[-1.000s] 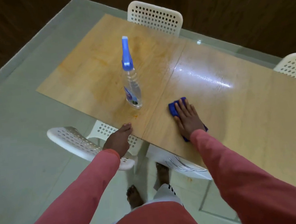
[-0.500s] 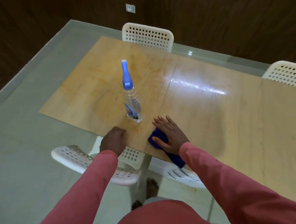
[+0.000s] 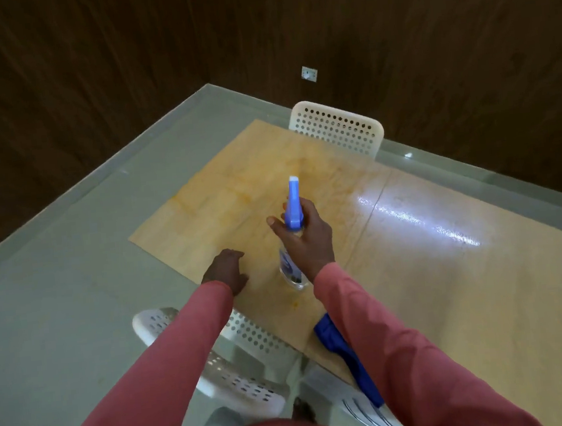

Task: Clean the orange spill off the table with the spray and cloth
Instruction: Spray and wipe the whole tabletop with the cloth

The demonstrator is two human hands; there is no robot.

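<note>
spray bottle: clear body, blue trigger head, upright on table, neck gripped by right hand. blue cloth: crumpled at near table edge, partly overhanging. orange spill: faint smears across far left tabletop.

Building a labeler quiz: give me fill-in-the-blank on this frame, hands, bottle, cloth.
1. The right hand grips the neck of the clear plastic spray bottle with the ____ nozzle.
2. The blue cloth lies at the table's near ____, touched by neither hand.
3. The left hand rests on the ____ wooden table.
Missing words: blue; edge; light
</note>
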